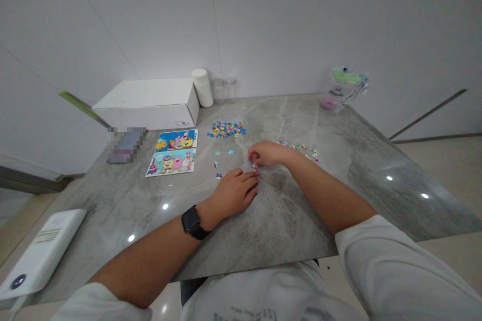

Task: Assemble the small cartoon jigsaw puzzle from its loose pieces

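Note:
Low over the middle of the table, my right hand (266, 153) pinches at small jigsaw puzzle pieces (255, 166) that stand in a short column and are partly hidden by the fingers. My left hand (236, 189), with a black watch on its wrist, lies on the table with fingers stretched out, its fingertips at the lower end of that column. A few loose pieces (216, 164) lie left of the hands. Beyond my right wrist more pieces (301, 147) are spread out, partly covered by the arm. A heap of colourful pieces (226, 129) lies farther back.
Two cartoon picture cards (171, 162) lie left of the pieces. Behind them stand a white box (150, 103), a white bottle (202, 88) and two clear jars (230, 90). A plastic bag (343, 90) sits back right. A white device (45, 251) lies near left, and a blurred-out flat object (127, 145) farther back.

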### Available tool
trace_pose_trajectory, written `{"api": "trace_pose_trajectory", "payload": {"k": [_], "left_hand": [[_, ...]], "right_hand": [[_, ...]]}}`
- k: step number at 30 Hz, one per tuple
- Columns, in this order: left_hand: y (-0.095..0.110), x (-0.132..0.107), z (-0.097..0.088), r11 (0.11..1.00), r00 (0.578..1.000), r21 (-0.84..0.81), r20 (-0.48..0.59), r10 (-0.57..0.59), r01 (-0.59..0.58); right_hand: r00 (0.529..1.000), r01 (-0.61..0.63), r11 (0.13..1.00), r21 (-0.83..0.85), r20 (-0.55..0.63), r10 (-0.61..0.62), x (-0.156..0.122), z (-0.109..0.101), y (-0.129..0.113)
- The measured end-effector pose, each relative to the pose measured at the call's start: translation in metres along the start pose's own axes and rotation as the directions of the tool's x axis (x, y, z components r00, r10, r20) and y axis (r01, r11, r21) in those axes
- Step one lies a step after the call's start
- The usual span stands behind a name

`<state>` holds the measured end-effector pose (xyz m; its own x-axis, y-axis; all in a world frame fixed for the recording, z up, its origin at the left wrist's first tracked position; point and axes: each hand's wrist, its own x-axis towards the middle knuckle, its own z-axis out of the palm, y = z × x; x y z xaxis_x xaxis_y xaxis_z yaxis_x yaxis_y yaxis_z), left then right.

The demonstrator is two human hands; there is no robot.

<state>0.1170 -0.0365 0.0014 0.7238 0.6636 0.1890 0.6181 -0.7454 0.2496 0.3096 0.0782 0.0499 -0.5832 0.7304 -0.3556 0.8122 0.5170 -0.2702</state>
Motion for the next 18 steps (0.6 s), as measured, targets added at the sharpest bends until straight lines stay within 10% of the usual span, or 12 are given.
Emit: {"api": "trace_pose_trajectory", "payload": {"k": [18], "left_hand": [[-0.0023,0.0005,0.0019,1.0,1.0,-0.002,0.014,0.008,-0.008]], "right_hand": [[1.0,0.011,1.0,0.019,-0.008,-0.01,0.0017,0.0018,0.0014]]}}
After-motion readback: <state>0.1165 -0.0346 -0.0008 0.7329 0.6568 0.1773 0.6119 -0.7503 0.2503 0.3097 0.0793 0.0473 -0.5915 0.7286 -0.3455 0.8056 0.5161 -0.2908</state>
